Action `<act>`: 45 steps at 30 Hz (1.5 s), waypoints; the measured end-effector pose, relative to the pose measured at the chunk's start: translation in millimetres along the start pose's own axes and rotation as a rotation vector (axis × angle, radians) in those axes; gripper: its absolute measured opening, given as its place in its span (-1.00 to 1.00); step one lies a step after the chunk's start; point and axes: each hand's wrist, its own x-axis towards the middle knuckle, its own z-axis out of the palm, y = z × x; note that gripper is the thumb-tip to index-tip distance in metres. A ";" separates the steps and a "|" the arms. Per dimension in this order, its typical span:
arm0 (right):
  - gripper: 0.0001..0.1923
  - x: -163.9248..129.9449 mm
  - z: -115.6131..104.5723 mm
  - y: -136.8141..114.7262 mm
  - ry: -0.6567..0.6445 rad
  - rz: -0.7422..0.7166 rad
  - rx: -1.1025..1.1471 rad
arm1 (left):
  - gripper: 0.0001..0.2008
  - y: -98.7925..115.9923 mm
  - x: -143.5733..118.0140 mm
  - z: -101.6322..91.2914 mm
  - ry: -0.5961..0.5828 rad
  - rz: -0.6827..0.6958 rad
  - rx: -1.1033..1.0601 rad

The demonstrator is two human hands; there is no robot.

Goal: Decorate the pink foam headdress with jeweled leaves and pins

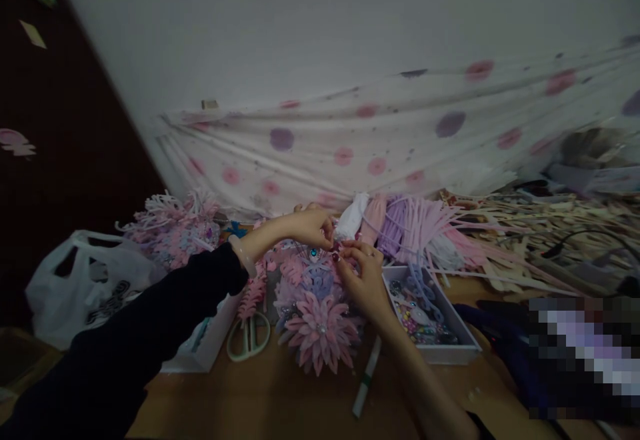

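Note:
Over a cluster of fuzzy pink and lilac flowers, both of my hands meet close together. My right hand (364, 277) pinches a small dark red gem (335, 257) between thumb and finger. Beside it, my left hand (316, 225) is closed in a pinch near the gem; what its fingertips hold is too small to make out. A round blue gem (313, 253) sits in the cluster just below my left hand. Toward me, a large pink flower (323, 332) with many pointed petals faces the camera.
Green-handled scissors (249, 339) and a white stick with a green band (367, 377) lie on the wooden table. A white box (450, 355) of beads stands right, bundles of fuzzy stems (400, 227) behind. A plastic bag (85, 287) and another flower bunch (173, 230) are left.

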 end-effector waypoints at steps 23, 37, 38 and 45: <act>-0.85 -2.6 -0.7 -1.8 -0.036 -0.051 -0.083 | -0.94 -3.1 -1.6 -0.1 -0.071 -0.013 0.088; -0.72 1.8 -3.6 5.4 0.067 0.025 -0.021 | -0.58 5.7 -23.9 -11.4 0.215 -0.027 0.015; -0.70 2.4 -3.4 7.6 0.080 0.032 -0.017 | -0.59 2.1 -27.1 -12.6 0.260 -0.021 -0.018; -0.66 3.9 -3.7 10.0 0.122 0.032 -0.019 | -0.67 -29.1 -45.6 2.7 0.630 -0.150 -0.503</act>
